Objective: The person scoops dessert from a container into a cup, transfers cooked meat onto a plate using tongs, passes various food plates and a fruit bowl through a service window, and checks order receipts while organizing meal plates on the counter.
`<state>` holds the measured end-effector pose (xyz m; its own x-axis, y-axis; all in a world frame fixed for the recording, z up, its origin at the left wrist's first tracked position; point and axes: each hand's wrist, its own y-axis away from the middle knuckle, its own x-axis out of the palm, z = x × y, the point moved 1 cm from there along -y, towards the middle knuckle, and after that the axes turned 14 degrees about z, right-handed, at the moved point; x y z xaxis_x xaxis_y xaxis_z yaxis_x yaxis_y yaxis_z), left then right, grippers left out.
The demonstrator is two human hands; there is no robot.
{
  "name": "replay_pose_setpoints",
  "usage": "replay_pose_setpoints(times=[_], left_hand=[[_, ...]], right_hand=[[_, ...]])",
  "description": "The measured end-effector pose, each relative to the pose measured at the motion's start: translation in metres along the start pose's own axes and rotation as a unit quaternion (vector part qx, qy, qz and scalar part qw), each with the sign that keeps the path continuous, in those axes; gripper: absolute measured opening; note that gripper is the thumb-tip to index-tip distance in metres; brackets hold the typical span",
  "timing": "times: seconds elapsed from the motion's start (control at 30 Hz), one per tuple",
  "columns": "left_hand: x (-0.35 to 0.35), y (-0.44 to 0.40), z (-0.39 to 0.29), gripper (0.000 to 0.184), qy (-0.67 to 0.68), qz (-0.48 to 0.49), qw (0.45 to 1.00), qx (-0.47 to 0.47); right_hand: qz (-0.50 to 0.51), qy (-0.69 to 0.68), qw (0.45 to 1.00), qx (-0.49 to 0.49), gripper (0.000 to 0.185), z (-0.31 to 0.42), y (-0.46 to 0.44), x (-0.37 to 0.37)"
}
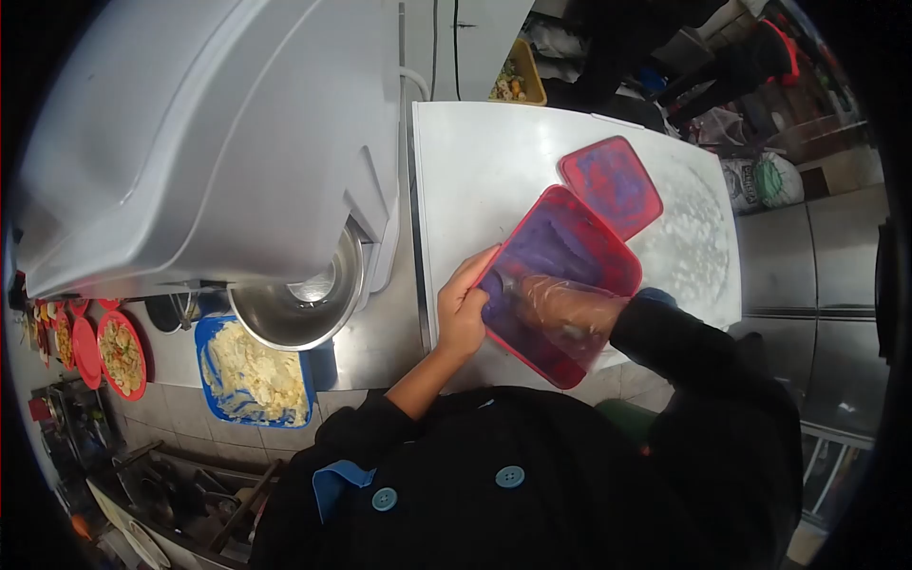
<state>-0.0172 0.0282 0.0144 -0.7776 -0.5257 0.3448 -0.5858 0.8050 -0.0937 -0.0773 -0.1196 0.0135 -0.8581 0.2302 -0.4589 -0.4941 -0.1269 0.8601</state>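
A red plastic container (619, 249) tilts over the white worktop, with purple paste (546, 245) spread along its inside. My left hand (463, 309) grips its left rim, thumb on the inner side. Inside the container is my right hand (546, 302), covered by a loose clear plastic glove. Its fingertips reach toward the paste near the left wall; I cannot make out how the fingers are bent. A red lid (616, 185) smeared with purple lies just beyond the container.
A large grey machine (237, 123) with a steel bowl (313, 318) stands at left. Below it sits a blue tub (255, 375) of pale yellow mash. Red plates of food (123, 353) are farther left. The white worktop (484, 152) has whitish smears at right. Another person's dark-clothed legs show at the top.
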Motion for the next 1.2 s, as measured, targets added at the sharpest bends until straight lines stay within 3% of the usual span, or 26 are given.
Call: replay_pose_setpoints(times=[0.13,0.2,0.23,0.3,0.33,0.4,0.43,0.5,0.53,0.6,0.73,0.77,0.83,0.93,0.97,1.03,1.07,1.13,1.2], left_hand=[[0.000,0.001,-0.002,0.055,0.002,0.018,1.000,-0.011],[0.001,-0.001,0.000,0.056,0.006,0.010,1.000,0.009],[0.002,-0.001,-0.001,0.056,0.007,0.013,1.000,0.009],[0.000,0.000,-0.003,0.056,0.000,0.013,1.000,-0.014],[-0.001,0.001,-0.001,0.056,-0.001,0.013,1.000,-0.017],[-0.001,0.000,0.003,0.056,0.012,0.025,1.000,0.007],[-0.001,0.000,0.004,0.056,0.012,0.026,1.000,0.008],[0.001,-0.001,0.004,0.055,-0.008,0.022,0.999,0.034],[0.002,0.000,0.004,0.055,-0.009,0.020,0.999,0.033],[0.003,0.001,0.004,0.054,-0.013,0.007,0.999,0.037],[0.007,0.003,0.002,0.054,-0.007,0.002,1.000,0.018],[0.006,0.002,0.004,0.054,-0.010,0.003,1.000,0.027],[0.006,0.001,0.004,0.054,-0.015,0.004,0.999,0.037],[0.001,0.000,0.002,0.053,0.011,0.012,1.000,0.000],[0.001,-0.001,0.001,0.053,0.003,0.021,1.000,0.002],[-0.001,-0.002,0.001,0.053,-0.004,0.029,1.000,0.003],[-0.002,-0.002,0.001,0.053,-0.010,0.032,0.999,0.000],[-0.002,-0.003,0.003,0.053,-0.016,0.037,0.999,-0.004],[-0.002,-0.003,0.003,0.053,-0.007,0.034,0.999,0.006]], right_hand=[[0.057,0.070,0.996,-0.013,0.037,0.007,0.011,-0.001],[-0.075,-0.023,0.997,0.026,0.020,0.011,0.030,-0.002],[-0.075,-0.025,0.996,0.028,0.020,0.006,0.027,0.000],[-0.139,-0.201,0.963,0.112,0.032,-0.008,0.014,0.001],[-0.137,-0.204,0.963,0.111,0.032,-0.005,0.024,-0.008],[0.030,-0.121,0.990,0.066,0.034,-0.004,0.051,-0.022],[0.030,-0.121,0.990,0.066,0.034,-0.006,0.050,-0.015],[0.034,-0.151,0.987,-0.037,0.036,-0.002,0.046,0.006],[0.047,-0.129,0.989,0.060,0.036,0.006,0.035,0.011],[0.043,-0.168,0.985,0.015,0.036,0.007,0.033,0.015],[0.008,-0.316,0.938,-0.145,0.034,0.006,0.041,0.010],[0.006,-0.317,0.938,-0.143,0.034,0.007,0.045,0.008],[0.069,-0.540,0.837,-0.052,0.032,0.017,0.055,-0.002],[0.100,-0.587,0.801,-0.061,0.033,0.008,0.056,-0.008],[0.101,-0.586,0.802,-0.062,0.033,0.005,0.060,-0.013],[-0.007,-0.306,0.952,-0.007,0.047,0.007,0.080,-0.033],[-0.006,-0.306,0.952,-0.007,0.047,0.000,0.073,-0.025],[-0.117,-0.066,0.990,-0.036,0.060,-0.012,0.057,-0.008],[-0.137,-0.053,0.989,-0.014,0.059,0.000,0.065,-0.009]])
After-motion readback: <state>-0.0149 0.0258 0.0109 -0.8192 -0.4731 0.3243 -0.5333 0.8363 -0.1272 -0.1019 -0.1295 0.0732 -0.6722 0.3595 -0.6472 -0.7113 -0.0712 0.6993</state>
